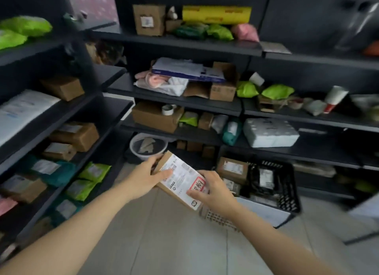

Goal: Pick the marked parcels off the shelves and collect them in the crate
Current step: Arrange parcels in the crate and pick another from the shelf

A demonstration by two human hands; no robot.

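I hold a small brown cardboard parcel (180,178) with a white shipping label and a red-bordered mark, above the floor in front of the shelves. My left hand (146,177) grips its far left end, thumb on the label. My right hand (211,189) grips its near right end, thumb beside the red mark. The black crate (287,194) stands on the floor just to the right, holding a cardboard box (232,169) and a black bag (264,177).
Dark shelves (184,102) run along the left and the back, loaded with cardboard boxes, green, teal and pink mailer bags and paper cups. A white basin (147,145) sits on the floor by the corner. Pale floor tiles (174,244) lie below my arms.
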